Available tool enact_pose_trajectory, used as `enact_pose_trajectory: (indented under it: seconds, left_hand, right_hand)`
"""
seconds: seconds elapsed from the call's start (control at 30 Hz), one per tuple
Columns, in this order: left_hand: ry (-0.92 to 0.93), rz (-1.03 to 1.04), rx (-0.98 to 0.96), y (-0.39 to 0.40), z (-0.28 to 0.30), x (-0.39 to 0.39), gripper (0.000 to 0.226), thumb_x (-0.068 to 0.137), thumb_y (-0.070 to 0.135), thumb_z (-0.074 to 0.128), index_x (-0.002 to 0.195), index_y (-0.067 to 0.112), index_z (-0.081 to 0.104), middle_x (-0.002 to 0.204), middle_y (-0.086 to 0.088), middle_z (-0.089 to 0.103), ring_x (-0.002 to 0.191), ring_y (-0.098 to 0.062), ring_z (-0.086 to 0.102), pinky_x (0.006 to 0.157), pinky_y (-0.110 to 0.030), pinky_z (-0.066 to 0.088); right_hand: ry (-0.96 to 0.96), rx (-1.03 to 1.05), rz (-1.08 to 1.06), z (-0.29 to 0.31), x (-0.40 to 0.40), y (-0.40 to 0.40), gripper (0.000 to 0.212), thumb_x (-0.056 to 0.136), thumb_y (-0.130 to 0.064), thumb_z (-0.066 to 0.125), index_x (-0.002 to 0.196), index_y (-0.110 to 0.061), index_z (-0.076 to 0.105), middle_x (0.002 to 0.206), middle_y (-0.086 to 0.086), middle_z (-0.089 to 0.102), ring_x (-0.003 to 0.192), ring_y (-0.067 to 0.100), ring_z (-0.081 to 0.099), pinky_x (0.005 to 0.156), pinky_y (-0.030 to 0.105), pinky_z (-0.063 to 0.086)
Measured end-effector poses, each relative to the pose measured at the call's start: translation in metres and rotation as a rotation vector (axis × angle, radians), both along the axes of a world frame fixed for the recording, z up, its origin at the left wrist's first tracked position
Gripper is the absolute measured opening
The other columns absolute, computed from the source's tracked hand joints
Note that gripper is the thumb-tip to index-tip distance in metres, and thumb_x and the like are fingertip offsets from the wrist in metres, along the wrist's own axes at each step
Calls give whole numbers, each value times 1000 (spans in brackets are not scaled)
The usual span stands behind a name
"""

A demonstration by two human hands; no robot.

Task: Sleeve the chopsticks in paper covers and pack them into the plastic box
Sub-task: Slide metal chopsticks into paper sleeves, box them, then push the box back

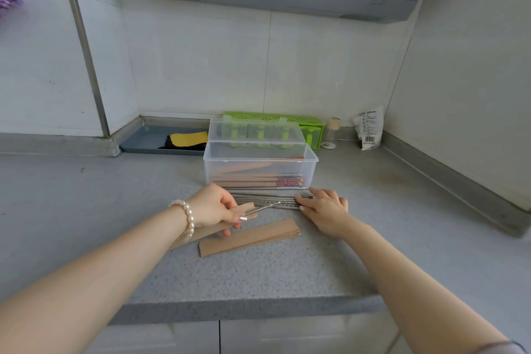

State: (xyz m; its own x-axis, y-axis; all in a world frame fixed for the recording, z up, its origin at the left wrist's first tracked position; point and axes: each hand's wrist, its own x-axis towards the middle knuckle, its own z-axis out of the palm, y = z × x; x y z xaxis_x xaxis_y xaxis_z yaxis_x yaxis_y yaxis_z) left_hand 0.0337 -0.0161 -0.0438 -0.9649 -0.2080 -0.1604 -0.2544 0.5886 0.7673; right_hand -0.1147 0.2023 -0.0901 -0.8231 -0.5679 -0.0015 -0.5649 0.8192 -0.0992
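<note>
The left hand (214,207) hides most of the paper cover (247,208) its fingers (234,214) pinch with one chopstick (263,208). Right hand (323,208) fingers lie flat on loose chopsticks (267,198); just beyond stands the plastic box (260,165), spare covers (248,237) nearer.

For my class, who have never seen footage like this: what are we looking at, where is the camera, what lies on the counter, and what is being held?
This single picture comes from a camera worn on a person's head, looking down at their own bare arms. There is no machine. On the grey counter stands an open clear plastic box already holding sleeved chopsticks. In front of it lie loose metal chopsticks and a stack of brown paper covers. The left hand holds one cover with a chopstick going in. The right hand rests on the loose chopsticks.
</note>
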Motion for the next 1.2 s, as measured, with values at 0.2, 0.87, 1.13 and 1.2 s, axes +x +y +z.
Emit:
enact_pose_trajectory:
  seconds: [0.2, 0.87, 1.13, 1.2]
  left_hand:
    - [-12, 8, 9, -3, -2, -1, 5, 81, 12, 69, 78, 8, 68, 71, 0, 73, 55, -13, 68, 62, -27, 57]
    - [-83, -47, 67, 1, -3, -4, 11, 79, 15, 72, 71, 11, 66, 67, -1, 72, 52, -12, 64, 54, -21, 53]
    - [-68, -24, 89, 2, 2, -3, 9, 80, 13, 70, 74, 7, 66, 68, -4, 72, 52, -14, 65, 52, -23, 54]
    - [-59, -23, 66, 5, 3, -3, 8, 80, 13, 71, 77, 7, 66, 70, -4, 73, 53, -13, 65, 49, -22, 52]
  right_hand:
    - [88, -373, -88, 4, -17, -1, 20, 90, -33, 57, 104, -28, 70, 127, 1, 54, 121, 25, 39, 93, 36, 27]
    - [-135, -374, -83, 16, -50, -17, 15, 84, -19, 67, 92, -8, 73, 97, 6, 66, 85, 14, 50, 75, 25, 38]
    - [-526, -1086, -8, 69, -30, 27, 14, 84, 3, 60, 82, -9, 67, 65, 1, 69, 54, 9, 57, 54, 19, 47]
    - [-744, -1314, 10, 75, -23, 41, 21, 84, 9, 54, 81, -5, 70, 64, 5, 68, 55, 12, 57, 56, 20, 50]
